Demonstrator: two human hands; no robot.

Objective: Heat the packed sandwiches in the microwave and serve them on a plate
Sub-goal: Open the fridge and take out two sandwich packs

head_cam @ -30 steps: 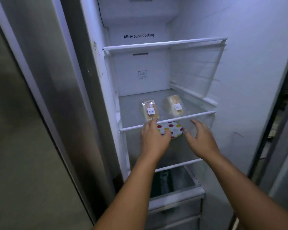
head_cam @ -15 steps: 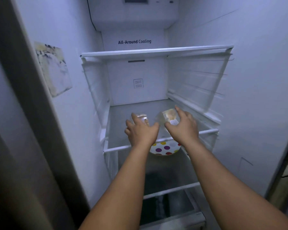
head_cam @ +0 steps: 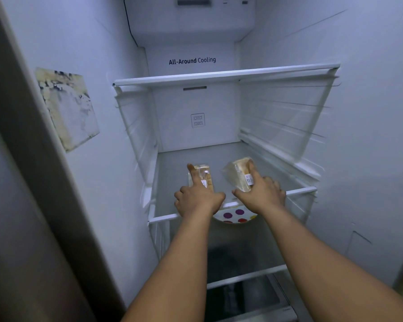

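Observation:
Two packed sandwiches in clear wrap lie on the middle glass shelf (head_cam: 172, 163) of an open fridge. My left hand (head_cam: 197, 198) rests on the left sandwich (head_cam: 207, 176), fingers stretched along it. My right hand (head_cam: 261, 194) closes around the right sandwich (head_cam: 236, 171), which is tilted up off the shelf. A white plate with coloured dots (head_cam: 236, 217) sits on the shelf below, partly hidden by both wrists.
An upper shelf (head_cam: 219, 76) runs across above the hands. The fridge's left wall carries a stained patch (head_cam: 66, 108). A drawer (head_cam: 247, 298) lies at the bottom. The dark fridge door edge (head_cam: 21, 182) stands at left.
The view moved closer into the fridge. Both hands went from the shelf's front edge onto the sandwiches; the right sandwich is now tilted up in my right hand.

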